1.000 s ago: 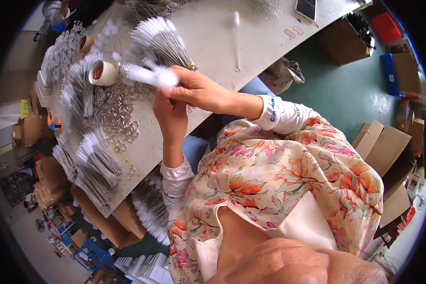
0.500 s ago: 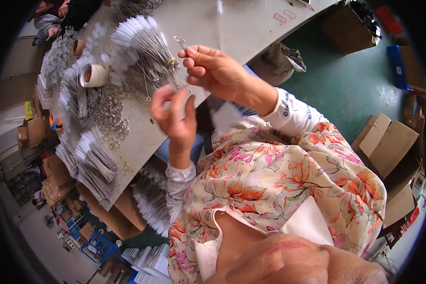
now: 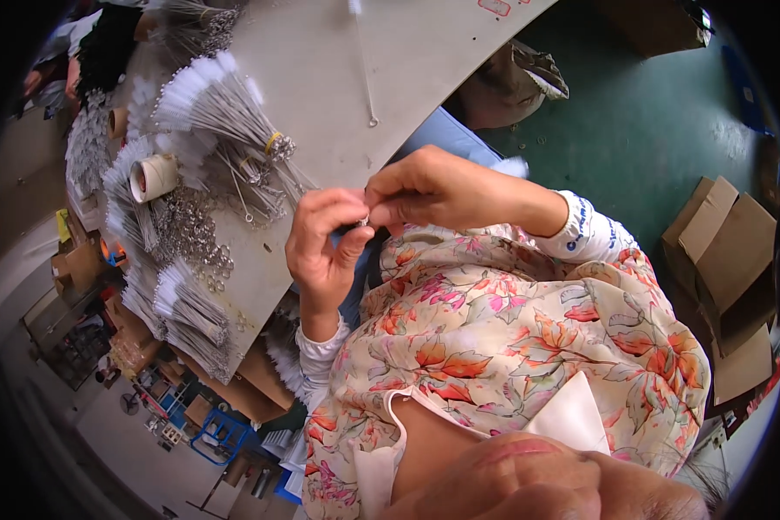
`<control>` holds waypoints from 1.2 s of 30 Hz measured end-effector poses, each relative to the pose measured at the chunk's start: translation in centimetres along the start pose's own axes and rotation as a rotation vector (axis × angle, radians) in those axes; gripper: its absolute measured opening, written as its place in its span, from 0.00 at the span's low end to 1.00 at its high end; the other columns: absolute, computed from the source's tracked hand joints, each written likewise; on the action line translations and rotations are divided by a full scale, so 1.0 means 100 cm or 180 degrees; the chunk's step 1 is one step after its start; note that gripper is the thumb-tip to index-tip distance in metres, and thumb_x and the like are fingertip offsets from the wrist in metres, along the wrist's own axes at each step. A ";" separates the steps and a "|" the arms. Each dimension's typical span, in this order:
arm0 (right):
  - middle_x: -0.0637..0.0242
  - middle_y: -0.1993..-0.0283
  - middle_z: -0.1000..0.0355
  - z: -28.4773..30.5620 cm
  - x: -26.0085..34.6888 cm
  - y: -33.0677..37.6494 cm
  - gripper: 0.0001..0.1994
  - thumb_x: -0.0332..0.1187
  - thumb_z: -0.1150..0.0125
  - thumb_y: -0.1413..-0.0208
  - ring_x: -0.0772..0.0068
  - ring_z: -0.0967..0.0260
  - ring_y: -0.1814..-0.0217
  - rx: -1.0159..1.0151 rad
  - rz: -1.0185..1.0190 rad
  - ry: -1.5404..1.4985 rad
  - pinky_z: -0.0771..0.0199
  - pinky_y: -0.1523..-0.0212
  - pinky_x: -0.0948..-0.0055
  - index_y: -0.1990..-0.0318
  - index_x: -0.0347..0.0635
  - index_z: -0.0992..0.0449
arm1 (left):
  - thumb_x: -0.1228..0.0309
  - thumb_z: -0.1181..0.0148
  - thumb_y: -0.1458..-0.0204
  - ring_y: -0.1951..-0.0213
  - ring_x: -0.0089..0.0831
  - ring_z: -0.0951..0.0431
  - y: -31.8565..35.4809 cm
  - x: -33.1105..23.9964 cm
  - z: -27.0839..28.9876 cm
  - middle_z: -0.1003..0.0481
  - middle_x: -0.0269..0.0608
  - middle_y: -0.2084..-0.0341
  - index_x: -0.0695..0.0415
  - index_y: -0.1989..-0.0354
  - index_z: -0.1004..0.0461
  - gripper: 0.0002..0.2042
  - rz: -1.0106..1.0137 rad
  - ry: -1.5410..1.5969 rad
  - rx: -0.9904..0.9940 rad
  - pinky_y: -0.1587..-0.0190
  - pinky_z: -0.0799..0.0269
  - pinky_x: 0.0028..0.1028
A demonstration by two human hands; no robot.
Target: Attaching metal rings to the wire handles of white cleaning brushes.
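Observation:
My left hand (image 3: 322,247) and my right hand (image 3: 438,191) meet fingertip to fingertip at the table's near edge. A small shiny metal piece (image 3: 362,223) shows at the left fingertips; it looks like a ring, but fingers hide most of it. My right thumb and forefinger are pinched against it, and what they grip is covered. Left of the hands lies a bundle of white-bristled wire brushes (image 3: 221,104) with a yellow tie (image 3: 275,143). One single brush (image 3: 366,74) with a looped wire end lies apart on the table. A heap of metal rings (image 3: 191,230) sits farther left.
More brush bundles (image 3: 191,303) lie along the left of the pale table (image 3: 321,104), by a white tape roll (image 3: 153,177). An open cardboard box (image 3: 728,243) stands on the green floor at right. A sack (image 3: 503,87) rests beside the table.
My right hand has come down from above the table with the small metal rings and joined my left hand. The left fingers have closed in. The view has shifted.

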State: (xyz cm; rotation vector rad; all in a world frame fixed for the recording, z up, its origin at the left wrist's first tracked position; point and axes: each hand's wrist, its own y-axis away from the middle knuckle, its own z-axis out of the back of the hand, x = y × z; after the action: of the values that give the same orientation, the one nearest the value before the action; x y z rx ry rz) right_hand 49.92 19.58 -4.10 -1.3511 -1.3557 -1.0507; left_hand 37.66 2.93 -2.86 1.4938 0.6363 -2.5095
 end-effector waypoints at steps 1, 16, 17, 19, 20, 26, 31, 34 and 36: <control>0.71 0.77 0.31 -0.004 -0.010 0.001 0.11 0.35 0.47 0.41 0.83 0.37 0.75 -0.0033 0.0197 -0.0121 0.35 0.72 0.79 0.64 0.33 0.26 | 0.67 0.36 0.54 0.63 0.34 0.26 -0.003 -0.009 -0.006 0.29 0.44 0.65 0.59 0.62 0.30 0.14 -0.0087 -0.0117 -0.0117 0.62 0.30 0.28; 0.64 0.75 0.29 0.084 0.022 0.011 0.04 0.29 0.38 0.58 0.65 0.27 0.71 -0.1467 -0.0550 0.5208 0.27 0.69 0.72 0.75 0.38 0.25 | 0.81 0.44 0.59 0.49 0.39 0.33 -0.081 0.030 0.082 0.31 0.42 0.53 0.55 0.58 0.27 0.17 -0.0158 -0.3088 0.1137 0.47 0.36 0.38; 0.64 0.75 0.29 0.085 0.015 0.004 0.04 0.29 0.38 0.58 0.65 0.27 0.71 -0.1465 -0.0549 0.5188 0.27 0.69 0.72 0.75 0.38 0.25 | 0.83 0.46 0.60 0.46 0.40 0.35 -0.089 0.033 0.090 0.32 0.43 0.52 0.56 0.59 0.27 0.17 -0.0421 -0.3638 0.1541 0.45 0.38 0.39; 0.63 0.75 0.31 0.087 0.005 -0.016 0.08 0.32 0.35 0.62 0.66 0.27 0.70 -0.1205 -0.0616 0.6566 0.28 0.68 0.73 0.78 0.38 0.27 | 0.85 0.48 0.61 0.44 0.40 0.37 -0.099 0.042 0.104 0.33 0.44 0.50 0.57 0.60 0.27 0.17 -0.0690 -0.4201 0.1971 0.43 0.40 0.40; 0.63 0.75 0.31 0.080 0.006 -0.020 0.08 0.32 0.35 0.62 0.66 0.27 0.70 -0.1210 -0.0600 0.6544 0.28 0.68 0.73 0.78 0.38 0.27 | 0.85 0.48 0.61 0.43 0.40 0.37 -0.102 0.047 0.110 0.32 0.43 0.51 0.57 0.60 0.28 0.17 -0.0730 -0.4208 0.2106 0.42 0.40 0.41; 0.63 0.74 0.30 0.082 0.009 -0.029 0.11 0.33 0.33 0.66 0.67 0.27 0.69 -0.0991 -0.0747 0.6071 0.27 0.67 0.74 0.78 0.37 0.27 | 0.83 0.45 0.61 0.48 0.41 0.32 -0.094 0.048 0.133 0.28 0.40 0.58 0.58 0.66 0.28 0.12 -0.0748 -0.3902 0.1757 0.45 0.36 0.40; 0.64 0.73 0.30 0.082 -0.003 -0.037 0.13 0.34 0.31 0.69 0.68 0.27 0.67 -0.1088 -0.0802 0.6165 0.27 0.67 0.74 0.77 0.37 0.27 | 0.91 0.44 0.67 0.50 0.41 0.28 -0.088 0.045 0.157 0.26 0.41 0.60 0.61 0.68 0.28 0.15 -0.0793 -0.3377 0.1118 0.49 0.30 0.38; 0.65 0.74 0.30 0.086 -0.008 -0.034 0.10 0.30 0.33 0.67 0.68 0.27 0.67 -0.1046 -0.0720 0.6565 0.27 0.67 0.73 0.76 0.37 0.27 | 0.92 0.45 0.72 0.48 0.44 0.30 -0.077 0.052 0.168 0.27 0.42 0.57 0.61 0.66 0.30 0.20 -0.0949 -0.3260 0.1166 0.50 0.31 0.36; 0.65 0.74 0.30 0.088 -0.011 -0.030 0.07 0.24 0.36 0.65 0.68 0.27 0.66 -0.1120 -0.0968 0.6058 0.27 0.66 0.73 0.76 0.38 0.27 | 0.92 0.45 0.72 0.48 0.44 0.30 -0.073 0.053 0.170 0.27 0.42 0.56 0.61 0.66 0.30 0.20 -0.0963 -0.3199 0.1109 0.49 0.31 0.36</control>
State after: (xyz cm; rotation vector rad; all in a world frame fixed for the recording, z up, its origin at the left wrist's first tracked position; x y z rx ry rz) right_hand 46.55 27.84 -6.93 0.0956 0.1356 -1.9349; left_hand 18.99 2.57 1.62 0.0212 0.2485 -3.2050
